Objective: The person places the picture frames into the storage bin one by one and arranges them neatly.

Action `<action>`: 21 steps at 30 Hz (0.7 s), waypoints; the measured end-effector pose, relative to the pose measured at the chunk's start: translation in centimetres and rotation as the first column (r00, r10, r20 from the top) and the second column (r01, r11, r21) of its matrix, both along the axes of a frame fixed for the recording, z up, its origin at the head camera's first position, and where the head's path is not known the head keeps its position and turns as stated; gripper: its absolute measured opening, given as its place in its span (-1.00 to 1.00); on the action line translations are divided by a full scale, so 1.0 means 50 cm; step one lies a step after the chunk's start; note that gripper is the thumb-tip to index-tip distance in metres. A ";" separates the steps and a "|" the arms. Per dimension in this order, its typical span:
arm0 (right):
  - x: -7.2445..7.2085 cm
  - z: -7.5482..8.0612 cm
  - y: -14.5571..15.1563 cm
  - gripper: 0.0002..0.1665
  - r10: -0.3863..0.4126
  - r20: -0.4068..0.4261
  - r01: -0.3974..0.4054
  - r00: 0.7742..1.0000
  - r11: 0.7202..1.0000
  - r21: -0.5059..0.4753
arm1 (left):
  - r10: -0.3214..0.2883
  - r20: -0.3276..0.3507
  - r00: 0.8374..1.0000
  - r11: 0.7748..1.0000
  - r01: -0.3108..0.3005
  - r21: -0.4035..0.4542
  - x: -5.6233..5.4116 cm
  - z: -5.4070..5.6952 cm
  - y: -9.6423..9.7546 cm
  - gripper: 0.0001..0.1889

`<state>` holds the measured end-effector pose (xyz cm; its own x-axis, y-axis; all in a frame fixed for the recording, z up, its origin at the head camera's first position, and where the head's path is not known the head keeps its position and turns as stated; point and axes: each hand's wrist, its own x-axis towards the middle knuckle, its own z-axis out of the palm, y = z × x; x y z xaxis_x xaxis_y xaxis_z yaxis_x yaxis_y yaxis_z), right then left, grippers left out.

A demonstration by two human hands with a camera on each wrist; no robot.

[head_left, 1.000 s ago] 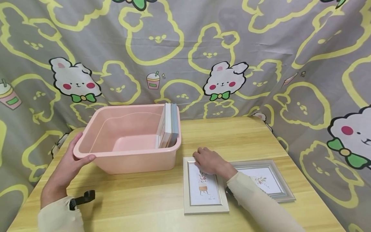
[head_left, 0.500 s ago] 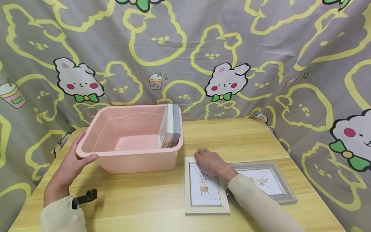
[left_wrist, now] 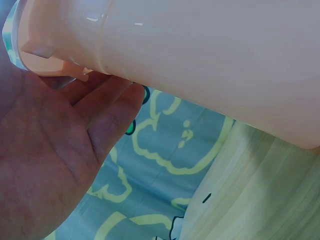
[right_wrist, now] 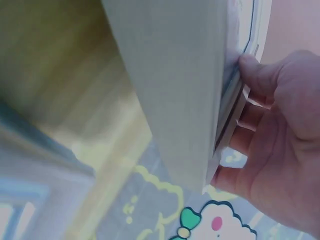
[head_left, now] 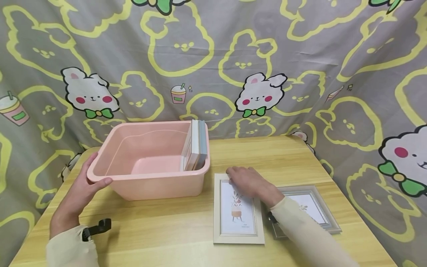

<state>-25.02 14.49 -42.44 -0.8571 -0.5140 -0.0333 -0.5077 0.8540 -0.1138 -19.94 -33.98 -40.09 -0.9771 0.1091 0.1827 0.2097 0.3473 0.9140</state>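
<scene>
In the head view, my left hand (head_left: 78,191) grips the near left corner of a pink plastic basin (head_left: 156,188), thumb over the rim. The left wrist view shows its fingers against the basin's outer wall (left_wrist: 210,60). At the right, my right hand (head_left: 250,183) holds the far edge of a cream picture frame (head_left: 239,222) with a potted-plant print. Seen from the right wrist, the thumb presses the frame's front while the fingers go behind it. That far edge is raised off the table. Two or so frame-like slabs (head_left: 195,146) stand upright against the basin's right wall.
A silver-grey picture frame (head_left: 328,218) lies flat on the wooden table (head_left: 160,237), partly under the right forearm. A patterned curtain (head_left: 207,55) hangs close behind and beside the table. A black wrist mount (head_left: 98,229) sticks out from the left sleeve.
My right hand has gone from resting at the cream frame's far edge to lifting that edge, so the frame tilts up. The left hand and the basin stay in place.
</scene>
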 end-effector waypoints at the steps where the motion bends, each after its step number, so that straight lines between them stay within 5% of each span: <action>1: 0.000 0.006 0.002 -0.69 0.012 0.003 -0.012 1.000 1.000 -0.008 | 0.002 -0.002 1.000 1.000 -0.002 -0.004 0.000 0.000 0.000 -0.06; 21: 0.022 0.147 0.058 -0.60 0.202 0.080 -0.186 0.976 0.967 -0.174 | 0.012 0.000 1.000 1.000 -0.012 -0.026 -0.001 -0.001 0.000 -0.06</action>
<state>-23.91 17.37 -35.09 -0.7372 -0.6755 -0.0118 -0.6417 0.7056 -0.3004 -19.98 -33.96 -40.14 -0.9784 0.1018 0.1801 0.2053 0.3736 0.9046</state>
